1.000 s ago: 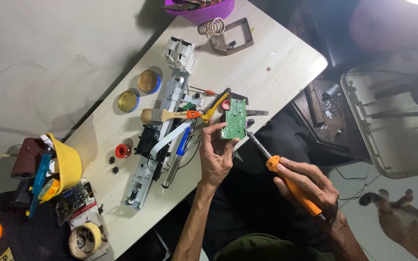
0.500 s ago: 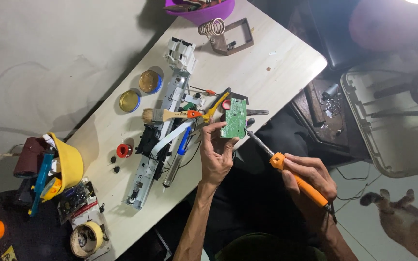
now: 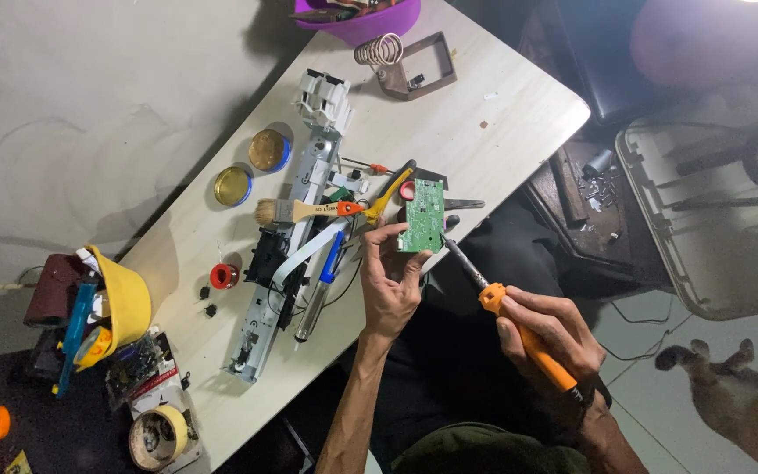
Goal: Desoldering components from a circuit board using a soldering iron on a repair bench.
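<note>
The pale wooden table (image 3: 502, 114) carried a long grey mechanism (image 3: 287, 254). Above its near edge, the left hand (image 3: 389, 285) pinched a small green circuit board (image 3: 421, 216) upright. The right hand (image 3: 547, 338) gripped an orange-handled soldering iron (image 3: 519, 332), its tip by the board's lower edge. Two round tins (image 3: 250, 167) lay beyond, one blue-rimmed.

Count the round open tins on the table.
2. One gold-filled tin with a blue rim sits beside the long grey mechanism; the other tin lies just below-left of it, nearer the table edge. Clutter could hide others.
</note>
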